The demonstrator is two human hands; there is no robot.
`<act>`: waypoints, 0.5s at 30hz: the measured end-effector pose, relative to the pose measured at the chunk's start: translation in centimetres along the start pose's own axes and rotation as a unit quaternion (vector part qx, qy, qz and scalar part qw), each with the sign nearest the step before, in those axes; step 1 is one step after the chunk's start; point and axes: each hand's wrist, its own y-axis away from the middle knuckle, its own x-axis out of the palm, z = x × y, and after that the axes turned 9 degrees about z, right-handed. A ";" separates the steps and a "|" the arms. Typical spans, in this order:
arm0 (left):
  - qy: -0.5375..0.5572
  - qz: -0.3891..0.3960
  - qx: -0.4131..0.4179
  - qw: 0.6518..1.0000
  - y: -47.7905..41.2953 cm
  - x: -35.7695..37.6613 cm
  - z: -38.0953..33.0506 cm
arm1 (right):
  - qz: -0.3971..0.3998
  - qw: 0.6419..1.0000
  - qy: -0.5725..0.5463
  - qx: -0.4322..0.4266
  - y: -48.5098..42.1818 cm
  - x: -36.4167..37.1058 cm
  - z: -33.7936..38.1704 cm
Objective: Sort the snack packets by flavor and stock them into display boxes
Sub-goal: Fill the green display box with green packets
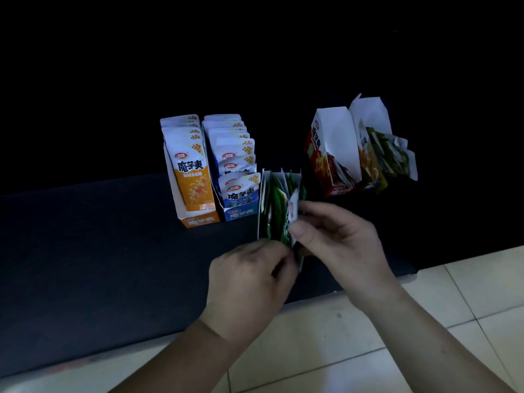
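Pinching one green packet (293,212) between thumb and fingers, the right hand (337,236) holds it upright at the near end of the white-walled display box (262,194), against the green stack (273,214) already standing inside. The left hand (249,275), fingers curled, seems to have its grip on the box's near bottom corner, steadying it on the counter (113,236). The box's long axis runs away from the person, so the packet likely needs to slide straight down.
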 end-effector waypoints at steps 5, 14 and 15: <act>0.011 0.026 0.013 1.000 0.0 0.3 0.8 | -0.003 0.995 0.094 -0.023 -0.3 -0.5 -0.3; 0.136 -0.059 -0.126 0.981 0.0 -0.8 2.6 | 0.089 0.972 0.217 -0.018 -1.3 -2.0 0.5; 0.158 -0.061 -0.160 0.973 -0.1 -0.8 2.6 | 0.098 0.966 0.236 -0.021 -1.3 -1.7 0.1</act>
